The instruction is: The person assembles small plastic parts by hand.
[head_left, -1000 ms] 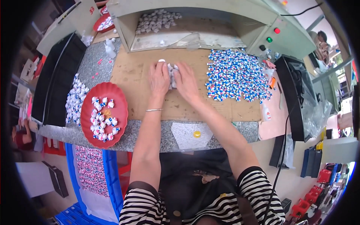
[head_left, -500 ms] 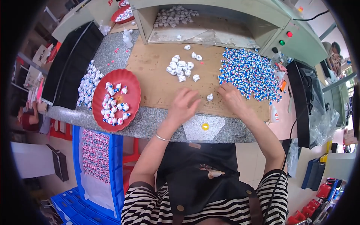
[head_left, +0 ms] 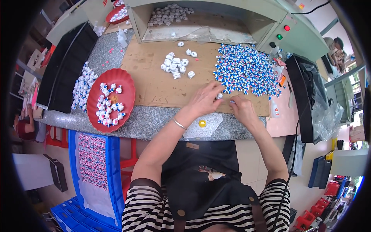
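I look down at the bench (head_left: pixel 154 121) and see my 2 hands close together at the near edge of the brown board (head_left: pixel 154 77). My left hand (head_left: pixel 205 101) is bent, and its fingers pinch a small white piece (head_left: pixel 219 95). My right hand (head_left: pixel 242 110) is curled just beside it, and its fingertips touch something tiny with a bit of blue, but I cannot tell if it really grips it.

Both hands sit right at the bottom of the big blue and white pile (head_left: pixel 247 69). That pile is very large and spreads over the right side of the board. I think these are the pieces not done yet.

In the middle of the board lies a small white bunch (head_left: pixel 176 65), well apart from the big pile. It looks like only a few pieces. More white ones sit in the open box (head_left: pixel 170 15) at the back.

On my left a red plate (head_left: pixel 127 83) holds some mixed pieces, and more lie on the bench beside it. A blue crate (head_left: pixel 112 170) stands under the bench.

So I judge the work is at an early part. The white bunch is small and the blue and white pile is big, so most of it is left.
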`<state>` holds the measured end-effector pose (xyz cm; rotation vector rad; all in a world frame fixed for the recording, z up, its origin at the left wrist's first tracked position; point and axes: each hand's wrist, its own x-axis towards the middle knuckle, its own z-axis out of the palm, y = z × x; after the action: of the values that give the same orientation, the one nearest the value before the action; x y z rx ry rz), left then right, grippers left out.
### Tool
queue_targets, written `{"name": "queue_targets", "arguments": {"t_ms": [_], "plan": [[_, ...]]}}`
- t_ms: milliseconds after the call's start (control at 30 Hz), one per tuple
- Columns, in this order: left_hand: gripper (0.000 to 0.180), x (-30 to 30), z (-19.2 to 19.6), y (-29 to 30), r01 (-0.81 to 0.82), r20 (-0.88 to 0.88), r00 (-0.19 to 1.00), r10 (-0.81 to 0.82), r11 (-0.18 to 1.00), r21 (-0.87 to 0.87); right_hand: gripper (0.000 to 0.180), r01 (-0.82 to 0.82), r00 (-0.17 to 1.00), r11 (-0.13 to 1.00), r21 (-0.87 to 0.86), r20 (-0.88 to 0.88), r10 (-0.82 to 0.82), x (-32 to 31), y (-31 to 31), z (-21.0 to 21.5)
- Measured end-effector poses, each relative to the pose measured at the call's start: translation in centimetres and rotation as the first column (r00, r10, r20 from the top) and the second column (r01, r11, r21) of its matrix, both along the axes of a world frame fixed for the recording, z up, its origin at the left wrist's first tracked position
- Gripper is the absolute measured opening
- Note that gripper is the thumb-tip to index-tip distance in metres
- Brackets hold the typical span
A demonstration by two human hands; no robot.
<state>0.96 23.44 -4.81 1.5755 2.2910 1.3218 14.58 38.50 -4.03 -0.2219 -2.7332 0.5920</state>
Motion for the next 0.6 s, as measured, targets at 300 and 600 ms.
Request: {"name": "queue_targets", "arguments": {"t_ms": [300, 600], "plan": [[0.028, -1.0, 0.1, -4.3, -0.030, 0.717, 0.695, -0.065, 0.992, 0.120, 0.005, -0.052, 0.999, 0.998, 0.019, 0.016, 0.052, 0.3, 0.9, -0.6], [0.033, 3.3, 0.0, -17.7, -0.233, 0.904, 0.416, -0.103, 0.948, 0.215, 0.010, -0.338, 0.936, 0.922, -0.189, 0.031, 0.350, 0.8, -6.7, 3.0]]}}
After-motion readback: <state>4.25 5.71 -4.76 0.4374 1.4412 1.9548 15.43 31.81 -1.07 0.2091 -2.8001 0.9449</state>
